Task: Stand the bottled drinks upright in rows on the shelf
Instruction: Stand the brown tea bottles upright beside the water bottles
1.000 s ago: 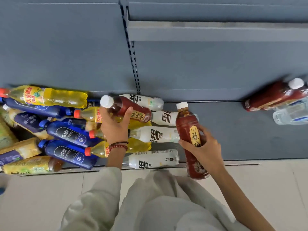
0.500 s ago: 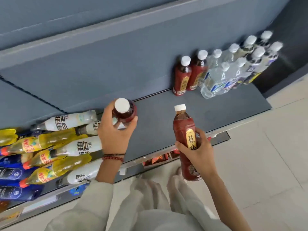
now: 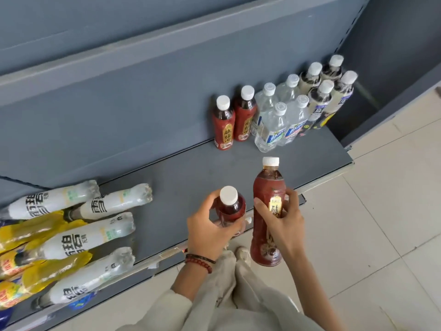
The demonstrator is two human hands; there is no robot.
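Gripping two red bottles, you are partway: your left hand curls round the left bottle, your right hand round the right bottle, over the shelf edge. Beyond your fingers the standing rows are done; to their left many lying bottles wait.

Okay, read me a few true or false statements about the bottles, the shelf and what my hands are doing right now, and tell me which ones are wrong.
1. The left hand holds a red tea bottle. True.
2. The right hand is empty. False: it grips a second red bottle.
3. A pair of red bottles stands upright at the back of the shelf. True.
4. The white-labelled bottles on the left stand upright. False: they lie on their sides.
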